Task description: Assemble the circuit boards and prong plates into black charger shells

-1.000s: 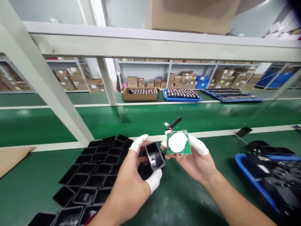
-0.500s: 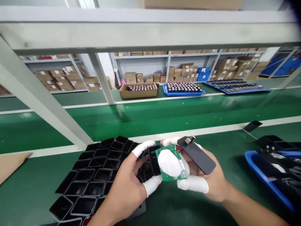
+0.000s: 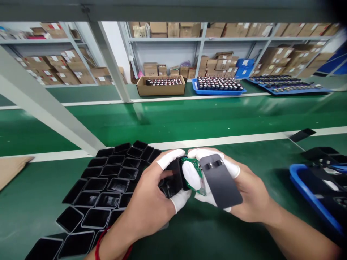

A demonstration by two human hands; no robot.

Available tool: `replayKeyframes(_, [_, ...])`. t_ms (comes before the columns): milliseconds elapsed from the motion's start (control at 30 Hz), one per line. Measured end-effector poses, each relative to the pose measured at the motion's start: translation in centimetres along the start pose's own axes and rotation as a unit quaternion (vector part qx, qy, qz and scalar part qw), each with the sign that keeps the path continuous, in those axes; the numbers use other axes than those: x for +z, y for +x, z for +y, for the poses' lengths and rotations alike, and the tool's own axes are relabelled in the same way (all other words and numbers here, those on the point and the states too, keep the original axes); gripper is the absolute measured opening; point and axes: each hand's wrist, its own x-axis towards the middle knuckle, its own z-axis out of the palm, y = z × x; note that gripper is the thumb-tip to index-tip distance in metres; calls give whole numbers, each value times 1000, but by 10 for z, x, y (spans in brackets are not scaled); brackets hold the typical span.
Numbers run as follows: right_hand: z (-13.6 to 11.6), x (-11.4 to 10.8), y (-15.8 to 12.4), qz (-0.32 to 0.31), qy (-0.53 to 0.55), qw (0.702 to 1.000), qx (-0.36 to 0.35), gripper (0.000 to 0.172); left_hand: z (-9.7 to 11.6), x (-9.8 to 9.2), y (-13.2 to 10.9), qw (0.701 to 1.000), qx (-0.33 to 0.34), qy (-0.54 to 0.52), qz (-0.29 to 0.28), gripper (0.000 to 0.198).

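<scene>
My left hand (image 3: 154,195), with white finger cots on thumb and fingertip, grips a black plastic housing (image 3: 177,175). A green circuit board (image 3: 200,187) with a white oval pad (image 3: 191,175) sits partly inside the housing's mouth. My right hand (image 3: 244,191), also in white finger cots, holds the board's outer side along with a dark grey end cover (image 3: 221,182). Two small metal prongs or connectors show near the cover's upper end. The cover is tilted and stands apart from the housing. Some of my right fingers are hidden behind the cover.
Rows of black open housings (image 3: 94,200) lie on the green bench at left. At right is a blue tray (image 3: 306,193) with black parts. Across the green strip stand a cardboard box (image 3: 159,90) and a blue tray (image 3: 219,92) of small parts. A white post (image 3: 59,112) rises at left.
The circuit board has gone from outside the housing's opening to partly inside it. My right hand has moved left, and the end cover has turned to show its flat face. The camera view has tilted down.
</scene>
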Motion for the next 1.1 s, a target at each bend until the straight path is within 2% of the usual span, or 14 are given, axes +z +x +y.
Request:
replayKeyframes(100, [1, 1, 0, -9, -7, 1000, -6, 70, 1, 0, 1, 1000, 22, 21, -5, 59])
replayKeyframes(300, [1, 3, 1, -11, -36, 999, -14, 65, 1, -1, 1, 999, 17, 31, -10, 57])
replayKeyframes(567, [5, 4, -1, -2, -33, 999, -9, 67, -1, -1, 1, 1000, 1, -9, -17, 59])
replayKeyframes(733, [6, 8, -3, 11, -75, 996, -44, 73, -1, -2, 2, 999, 22, 42, -10, 60])
replayKeyframes(933, [5, 8, -4, 21, -105, 992, -66, 72, -1, -3, 1, 998, 33, 42, -15, 57])
replayKeyframes(1100, [6, 12, -5, 28, -106, 990, -84, 73, -1, -4, -1, 999, 7, 39, -10, 59])
